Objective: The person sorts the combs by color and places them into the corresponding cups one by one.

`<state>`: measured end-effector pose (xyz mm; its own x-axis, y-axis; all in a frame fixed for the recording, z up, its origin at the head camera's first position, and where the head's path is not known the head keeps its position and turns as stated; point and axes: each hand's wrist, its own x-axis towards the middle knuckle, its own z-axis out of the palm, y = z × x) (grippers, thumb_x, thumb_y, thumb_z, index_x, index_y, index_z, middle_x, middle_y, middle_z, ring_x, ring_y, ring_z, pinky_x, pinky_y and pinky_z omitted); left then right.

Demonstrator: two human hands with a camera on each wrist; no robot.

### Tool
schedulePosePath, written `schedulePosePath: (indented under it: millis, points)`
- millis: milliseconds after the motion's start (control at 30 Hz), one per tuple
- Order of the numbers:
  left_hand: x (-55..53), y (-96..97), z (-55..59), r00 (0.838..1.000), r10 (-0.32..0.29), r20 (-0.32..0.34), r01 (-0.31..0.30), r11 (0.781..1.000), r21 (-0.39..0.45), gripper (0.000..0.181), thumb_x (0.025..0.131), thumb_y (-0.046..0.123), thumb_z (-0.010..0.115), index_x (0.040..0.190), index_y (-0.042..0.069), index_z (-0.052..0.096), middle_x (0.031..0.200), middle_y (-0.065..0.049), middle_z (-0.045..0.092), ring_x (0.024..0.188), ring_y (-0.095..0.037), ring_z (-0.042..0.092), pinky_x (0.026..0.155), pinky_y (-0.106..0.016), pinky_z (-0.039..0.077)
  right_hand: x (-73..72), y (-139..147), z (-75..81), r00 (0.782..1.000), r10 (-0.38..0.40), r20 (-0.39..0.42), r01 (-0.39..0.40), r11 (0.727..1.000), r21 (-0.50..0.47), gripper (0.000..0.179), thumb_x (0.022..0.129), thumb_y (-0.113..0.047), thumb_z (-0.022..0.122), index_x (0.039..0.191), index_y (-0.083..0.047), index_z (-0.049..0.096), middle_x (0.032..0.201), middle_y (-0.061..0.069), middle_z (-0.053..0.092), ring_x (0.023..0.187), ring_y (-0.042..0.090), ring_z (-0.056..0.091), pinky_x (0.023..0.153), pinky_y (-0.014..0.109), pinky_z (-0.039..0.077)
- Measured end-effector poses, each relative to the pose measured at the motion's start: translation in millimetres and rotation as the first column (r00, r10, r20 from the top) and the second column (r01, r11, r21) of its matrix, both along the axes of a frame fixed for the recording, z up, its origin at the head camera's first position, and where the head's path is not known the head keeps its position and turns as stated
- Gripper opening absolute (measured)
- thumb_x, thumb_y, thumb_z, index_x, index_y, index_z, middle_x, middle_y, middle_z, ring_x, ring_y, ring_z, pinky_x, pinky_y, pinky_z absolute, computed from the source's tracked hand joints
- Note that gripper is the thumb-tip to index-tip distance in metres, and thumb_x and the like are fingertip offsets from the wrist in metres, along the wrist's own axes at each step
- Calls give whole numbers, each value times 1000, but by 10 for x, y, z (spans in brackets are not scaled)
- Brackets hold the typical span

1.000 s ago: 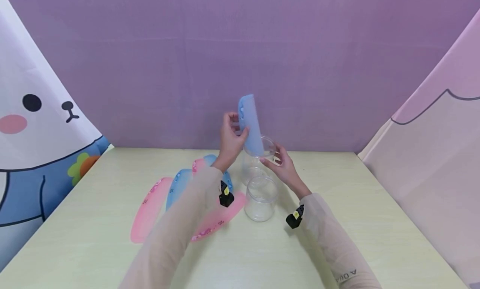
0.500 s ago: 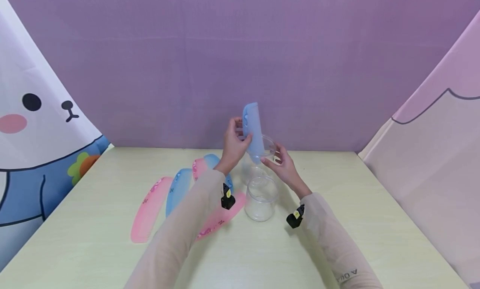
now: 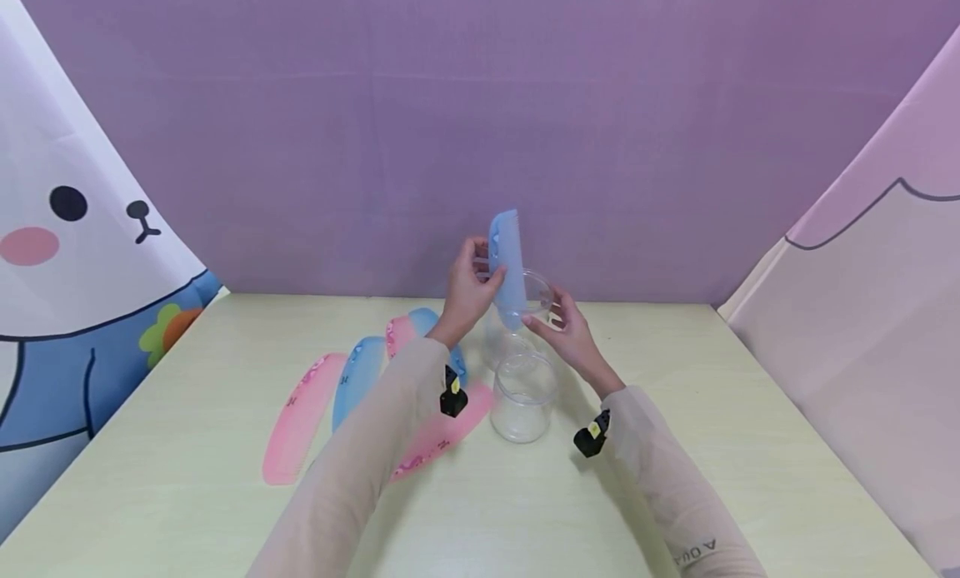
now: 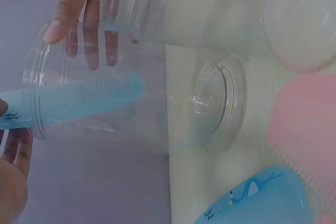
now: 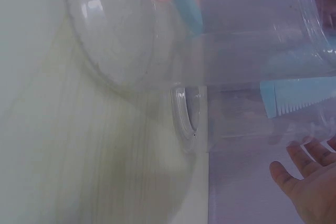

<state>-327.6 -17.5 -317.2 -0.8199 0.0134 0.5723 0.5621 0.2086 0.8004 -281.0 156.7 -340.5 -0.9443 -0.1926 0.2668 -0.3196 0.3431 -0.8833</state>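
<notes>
The fingers of the left hand (image 3: 471, 288) grasp a light-blue comb (image 3: 508, 270), pinching it between the thumb in front and the other fingers behind. The comb stands nearly upright, tilted slightly, its teeth facing right. Its top end rises above these fingers; its lower end passes through the mouth of the rear clear jar (image 3: 498, 345) and hangs inside, short of the base. The right hand (image 3: 566, 332) holds that jar near its rim, thumb and fingers spread around the wall, outside and to the right of the comb.

A front clear jar (image 3: 522, 411) stands nearer the person on the tabletop (image 3: 600, 520). Left of the jars lie more pink and blue combs, partly hidden by the left sleeve (image 3: 360, 461).
</notes>
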Motion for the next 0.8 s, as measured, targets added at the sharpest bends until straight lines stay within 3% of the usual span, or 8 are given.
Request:
schedulePosePath:
  millis: [367,800]
  points:
    - [-24,-1,1,999,1,34,0,999,-38,35,83,4,62,115,4,46,108,-13,57,93,-25,62,78,-31,55,-211,77,-244,1000,-19,-15,19,1000,-1,73,86,-26,63,143,-9,21,145,17,30,131,35,34,107,52,29]
    - [-61,-39,-9,999,-11,38,12,1000,-13,35,82,0,61,115,0,48,103,-14,59,91,-25,62,79,-31,53,-221,89,-245,999,-18,-40,18,1000,7,72,86,-25,63,142,-7,22,143,17,32,131,35,35,107,52,29]
